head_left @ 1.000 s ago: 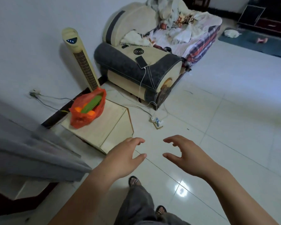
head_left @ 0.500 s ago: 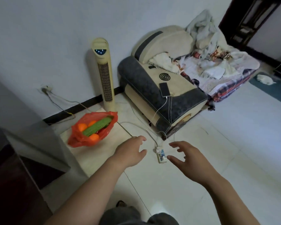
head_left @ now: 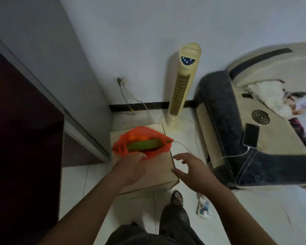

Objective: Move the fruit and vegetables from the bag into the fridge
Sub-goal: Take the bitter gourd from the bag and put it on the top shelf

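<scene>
Left hand (head_left: 131,167) at the orange bag (head_left: 120,147) on the desk (head_left: 159,167).
It touches the bag's near rim, grip unclear; right hand (head_left: 193,171) hovers right of the bag, fingers spread.

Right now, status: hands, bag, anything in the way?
Left hand at bag rim, grip unclear. Right hand open, holding nothing. Cucumber and oranges inside bag. Nothing in the way.

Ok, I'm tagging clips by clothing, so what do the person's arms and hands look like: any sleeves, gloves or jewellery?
The left forearm and right forearm are bare down to the frame's edge, no sleeve in view. The left hand and right hand are ungloved; no watch, bracelet or ring shows, though the picture is blurred. Below: dark grey trousers and a patterned sandal.
</scene>
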The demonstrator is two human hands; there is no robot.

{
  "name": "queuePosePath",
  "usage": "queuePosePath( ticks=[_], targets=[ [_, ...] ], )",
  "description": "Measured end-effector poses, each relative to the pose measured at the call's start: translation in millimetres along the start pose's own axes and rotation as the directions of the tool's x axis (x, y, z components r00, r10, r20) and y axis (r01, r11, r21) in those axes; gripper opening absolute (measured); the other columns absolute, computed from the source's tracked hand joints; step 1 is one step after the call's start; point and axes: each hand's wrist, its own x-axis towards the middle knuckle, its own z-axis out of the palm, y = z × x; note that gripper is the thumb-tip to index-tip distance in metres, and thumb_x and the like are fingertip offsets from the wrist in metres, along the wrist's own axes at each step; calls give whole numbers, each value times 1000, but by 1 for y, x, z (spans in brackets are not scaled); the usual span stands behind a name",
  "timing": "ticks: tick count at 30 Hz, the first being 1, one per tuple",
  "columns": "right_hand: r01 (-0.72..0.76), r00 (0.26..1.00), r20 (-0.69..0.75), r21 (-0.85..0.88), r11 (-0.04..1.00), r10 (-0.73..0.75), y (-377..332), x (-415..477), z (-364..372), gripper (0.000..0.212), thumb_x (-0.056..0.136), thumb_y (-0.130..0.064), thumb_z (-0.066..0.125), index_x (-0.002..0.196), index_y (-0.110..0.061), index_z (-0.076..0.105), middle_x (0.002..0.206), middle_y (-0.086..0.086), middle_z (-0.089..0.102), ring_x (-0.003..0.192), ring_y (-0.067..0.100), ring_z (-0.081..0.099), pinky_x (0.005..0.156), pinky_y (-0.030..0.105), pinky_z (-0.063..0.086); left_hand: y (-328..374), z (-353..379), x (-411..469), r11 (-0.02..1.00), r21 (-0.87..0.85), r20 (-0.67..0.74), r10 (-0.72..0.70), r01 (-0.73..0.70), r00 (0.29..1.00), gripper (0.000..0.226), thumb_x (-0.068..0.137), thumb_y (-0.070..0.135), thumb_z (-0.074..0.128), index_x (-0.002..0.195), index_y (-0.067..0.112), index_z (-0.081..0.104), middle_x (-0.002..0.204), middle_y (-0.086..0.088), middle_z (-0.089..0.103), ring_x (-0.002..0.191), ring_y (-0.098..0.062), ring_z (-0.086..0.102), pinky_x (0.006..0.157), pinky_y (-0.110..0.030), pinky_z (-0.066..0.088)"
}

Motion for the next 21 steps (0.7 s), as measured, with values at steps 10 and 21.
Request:
queuePosePath(
  ticks=[10,21],
  targets=[
    [280,916,315,-58,958,-248,25,127,3,42,87,-36,60,126,-24,50,125,-6,53,112,11,50,88,18,36,-16,-16,54,964,88,-120,-240,252,963,44,92,36,50,134,27,41,135,1,49,116,-20,51,89,-33,45],
    [289,914,282,53,956,-292,36,201,56,39,88,-29,60,125,-25,50,120,-12,49,101,-1,40,85,15,34,-90,23,113,946,-220,-314,-299,237,901,34,88,30,60,121,26,54,118,0,57,101,-16,56,81,-31,46]
  ],
)
